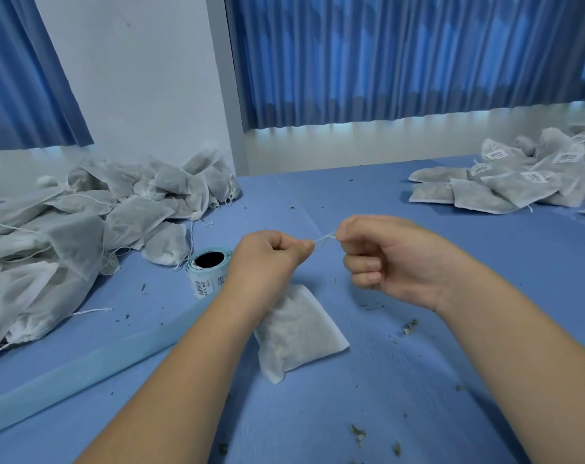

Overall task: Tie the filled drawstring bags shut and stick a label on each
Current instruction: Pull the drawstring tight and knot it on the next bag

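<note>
Blue sheeting covers the wide counter [451,329], and what lies on it is sorted by stage. Along the left edge sprawls the big heap of white gauzy drawstring bags [66,236]. They are filled, with cords trailing and no label that I can see. I take this to be the stock waiting its turn, kept on the left hand's side.

Toward the far right corner lies the smaller pile of labelled white bags [518,179]. The upturned ones show barcode stickers, so finished work is kept well apart from unfinished.

A long pale blue strip of backing paper [83,363] runs from the middle toward the near left corner. It is likely spent liner, left to trail out of the way.

In the middle of the counter lies the single white filled bag [297,333], its bottom toward the near edge and its neck hidden under the left wrist. It seems to rest there so that its own weight resists the pull.

Just beside it, toward the left edge, the pale blue roll of barcode labels [205,269] stands on end, handy for sticking.

The left hand [267,252] is clenched, pinching one end of the thin white drawstring [324,238]. The right hand [381,252], fingers curled, pinches the other end. The cord runs taut between them, apparently cinching the bag shut. Dark herb crumbs [410,326] dot the counter near the bag.
</note>
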Available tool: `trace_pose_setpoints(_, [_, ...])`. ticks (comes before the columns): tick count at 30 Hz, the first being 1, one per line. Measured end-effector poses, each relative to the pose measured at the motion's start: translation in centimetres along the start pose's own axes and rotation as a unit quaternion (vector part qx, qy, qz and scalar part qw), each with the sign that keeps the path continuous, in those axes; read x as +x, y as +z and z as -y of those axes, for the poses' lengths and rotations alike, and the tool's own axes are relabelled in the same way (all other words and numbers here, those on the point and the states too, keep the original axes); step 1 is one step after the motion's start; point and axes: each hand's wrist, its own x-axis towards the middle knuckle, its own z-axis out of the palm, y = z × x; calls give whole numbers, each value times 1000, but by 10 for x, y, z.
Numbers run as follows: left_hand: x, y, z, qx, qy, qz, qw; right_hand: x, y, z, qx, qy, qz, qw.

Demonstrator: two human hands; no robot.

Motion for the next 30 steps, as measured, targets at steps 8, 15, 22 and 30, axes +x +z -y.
trace_pose_setpoints(8, [-10, 4, -2, -120, -63, 245, 960, 10, -20, 6, 117, -93, -188, 971])
trace_pose_setpoints(15, [-8, 8, 5, -92, -99, 335, 932, 6, -28, 10, 136, -173, -241, 945])
trace_pose_setpoints(22, [-3, 13, 11, -79, -75, 187, 976, 0, -11, 7, -91, -299, -179, 933])
trace_pose_setpoints(30, [0, 14, 11, -114, -77, 110, 984, 4, 1, -15, -486, -243, -52, 838])
